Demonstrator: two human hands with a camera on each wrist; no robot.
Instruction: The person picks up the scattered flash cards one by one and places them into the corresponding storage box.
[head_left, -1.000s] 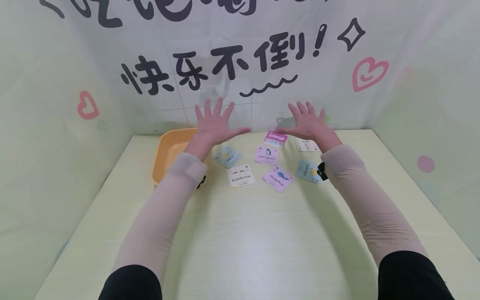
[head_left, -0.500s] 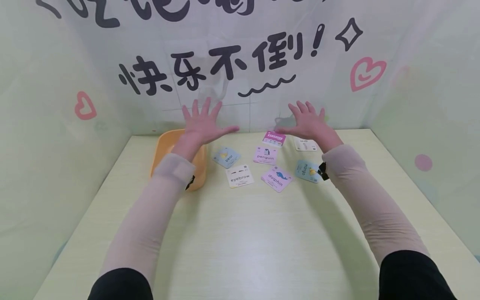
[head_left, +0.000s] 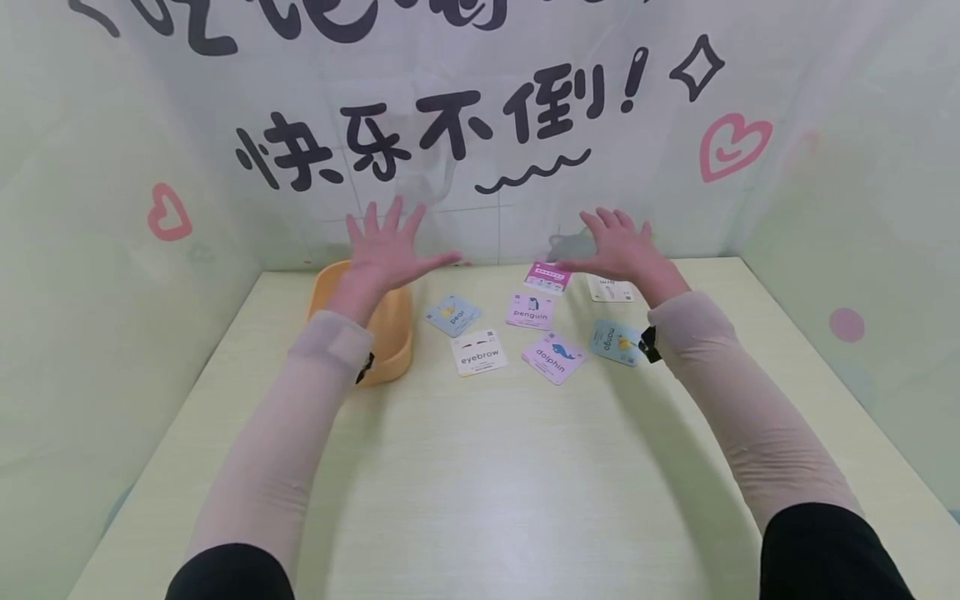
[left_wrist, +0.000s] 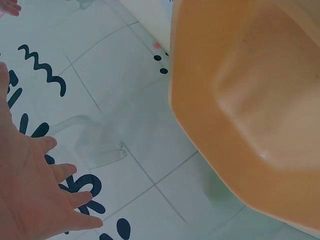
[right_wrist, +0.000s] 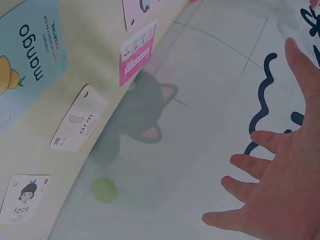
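Observation:
My left hand (head_left: 382,258) is raised with its fingers spread, holding nothing, over the far part of an orange plastic basket (head_left: 393,333); the left wrist view shows the basket's inner wall (left_wrist: 200,60) close up. My right hand (head_left: 621,252) also hangs in the air, fingers spread, above the cards at the back. Below lie word cards: pear (head_left: 453,315), eyebrow (head_left: 479,353), penguin (head_left: 530,311), dolphin (head_left: 553,357), mango (head_left: 615,342), arm (head_left: 610,289) and a pink card (head_left: 547,278). The right wrist view also shows a face card (right_wrist: 25,200), which my right arm hides in the head view.
A pale wooden table (head_left: 495,483) carries the cards and basket. Behind it hangs a white wall cloth (head_left: 450,75) with black lettering and pink hearts, and pale cloth panels enclose both sides.
My left hand has moved to the left, from beside the basket's right part to over it, uncovering more of its right side. My right hand has barely shifted. The cards lie as before.

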